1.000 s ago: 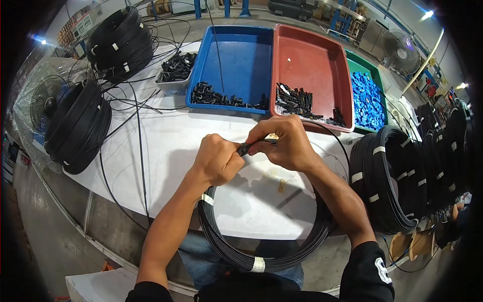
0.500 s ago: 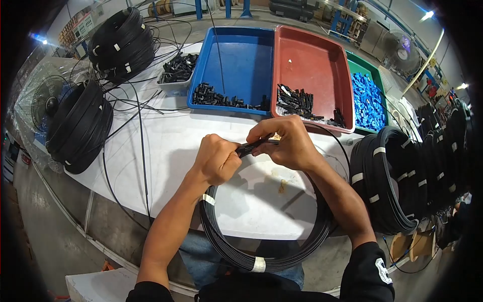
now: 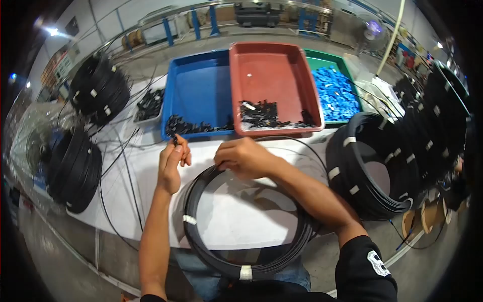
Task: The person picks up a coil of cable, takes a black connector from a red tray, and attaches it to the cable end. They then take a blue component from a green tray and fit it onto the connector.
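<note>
A black sleeve (image 3: 359, 267) bears a white patch (image 3: 378, 263), its marking too blurred to read, beside a white-taped coil (image 3: 191, 201) over the near edge of a table (image 3: 231, 211). The right hand (image 3: 246, 157) grasps the coil's far side; the left hand (image 3: 172, 163) pinches a black piece (image 3: 175, 140) near a blue tray (image 3: 201, 75), alongside red (image 3: 274, 65) and green trays (image 3: 322, 58).

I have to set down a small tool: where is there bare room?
Best on the table: the patch ringed by the coil, between front edge and right hand. The far halves of the blue tray and red tray look mostly bare. Crowded: the right, with big coils; the left, with more coils and loose cables; the green tray, heaped with blue pieces.
</note>
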### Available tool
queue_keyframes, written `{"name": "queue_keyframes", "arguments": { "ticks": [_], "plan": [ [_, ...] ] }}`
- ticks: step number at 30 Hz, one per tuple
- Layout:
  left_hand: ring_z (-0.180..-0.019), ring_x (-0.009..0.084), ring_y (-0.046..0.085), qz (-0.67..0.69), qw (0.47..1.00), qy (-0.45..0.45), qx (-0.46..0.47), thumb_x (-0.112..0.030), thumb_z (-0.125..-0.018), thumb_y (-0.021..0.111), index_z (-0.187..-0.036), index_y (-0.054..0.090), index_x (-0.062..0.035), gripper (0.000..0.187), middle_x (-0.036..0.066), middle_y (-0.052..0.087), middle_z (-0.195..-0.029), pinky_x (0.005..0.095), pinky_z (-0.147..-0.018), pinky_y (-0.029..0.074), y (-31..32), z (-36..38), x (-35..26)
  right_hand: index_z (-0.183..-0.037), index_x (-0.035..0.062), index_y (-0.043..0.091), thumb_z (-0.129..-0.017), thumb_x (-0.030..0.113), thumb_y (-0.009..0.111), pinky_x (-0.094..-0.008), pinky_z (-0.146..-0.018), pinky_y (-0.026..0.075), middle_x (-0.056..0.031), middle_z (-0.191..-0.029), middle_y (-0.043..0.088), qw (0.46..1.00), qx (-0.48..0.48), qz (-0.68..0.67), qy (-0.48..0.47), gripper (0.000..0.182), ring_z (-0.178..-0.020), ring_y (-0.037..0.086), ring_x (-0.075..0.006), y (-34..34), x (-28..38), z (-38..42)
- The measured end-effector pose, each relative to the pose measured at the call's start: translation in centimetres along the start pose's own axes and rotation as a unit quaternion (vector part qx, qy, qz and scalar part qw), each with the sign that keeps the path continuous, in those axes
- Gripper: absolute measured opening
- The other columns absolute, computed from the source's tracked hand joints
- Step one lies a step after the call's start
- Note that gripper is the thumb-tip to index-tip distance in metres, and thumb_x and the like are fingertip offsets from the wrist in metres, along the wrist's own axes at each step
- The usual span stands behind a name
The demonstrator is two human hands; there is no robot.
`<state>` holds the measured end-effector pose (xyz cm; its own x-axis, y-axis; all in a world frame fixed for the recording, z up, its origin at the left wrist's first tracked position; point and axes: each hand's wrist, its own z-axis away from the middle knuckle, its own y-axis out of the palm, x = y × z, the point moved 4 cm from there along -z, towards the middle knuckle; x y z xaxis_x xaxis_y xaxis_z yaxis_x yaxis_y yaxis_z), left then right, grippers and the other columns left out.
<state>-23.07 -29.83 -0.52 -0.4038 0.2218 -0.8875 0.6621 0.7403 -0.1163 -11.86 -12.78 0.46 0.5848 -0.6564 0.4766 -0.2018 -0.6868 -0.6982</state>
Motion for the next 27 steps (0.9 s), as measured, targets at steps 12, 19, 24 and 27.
{"name": "queue_keyframes", "arguments": {
  "ticks": [12,19,24,27],
  "plan": [
    [-0.089,0.0349,0.069,-0.408,0.85,0.098,0.319,-0.005,-0.086,0.052,-0.114,0.064,-0.0011,0.031,0.02,0.071,-0.092,0.0399,-0.083,0.054,15.6,-16.5,0.5,-0.082,0.002,0.068,-0.071,0.001,0.073,-0.0443,-0.074,0.051,-0.0139,-0.081,0.069,0.999,-0.002,-0.047,0.025,0.012,-0.081,0.067,-0.0346,0.6,-1.8,0.4],
    [-0.082,0.0225,0.072,-0.322,0.875,0.049,0.358,0.012,-0.073,0.048,-0.114,0.062,-0.0011,0.045,0.015,0.073,-0.083,0.0329,-0.077,0.055,19.8,-19.8,-1.0,-0.084,0.002,0.069,-0.072,0.002,0.074,-0.0446,-0.074,0.051,-0.0144,-0.083,0.07,0.998,0.002,-0.055,0.042,0.013,-0.084,0.068,-0.0339,0.5,-1.8,0.4],
    [-0.084,0.0247,0.072,-0.404,0.817,0.082,0.403,0.009,-0.072,0.058,-0.11,0.065,-0.0033,0.04,0.013,0.074,-0.088,0.0354,-0.074,0.055,20.5,-20.0,0.9,-0.082,0.0025,0.069,-0.071,0.001,0.074,-0.0448,-0.072,0.052,-0.014,-0.083,0.07,0.998,0.004,-0.037,0.044,0.012,-0.081,0.068,-0.0339,0.7,-2.0,0.3],
    [-0.098,0.0234,0.068,-0.484,0.733,0.234,0.417,0.004,-0.07,0.068,-0.106,0.068,-0.0078,0.038,0.007,0.073,-0.102,0.0368,-0.083,0.051,21.3,-19.5,2.5,-0.081,0.0055,0.071,-0.069,0.002,0.072,-0.0441,-0.072,0.054,-0.0134,-0.081,0.071,0.998,-0.016,-0.024,0.047,0.012,-0.08,0.07,-0.0335,0.8,-2.1,0.3]
  ]
}}
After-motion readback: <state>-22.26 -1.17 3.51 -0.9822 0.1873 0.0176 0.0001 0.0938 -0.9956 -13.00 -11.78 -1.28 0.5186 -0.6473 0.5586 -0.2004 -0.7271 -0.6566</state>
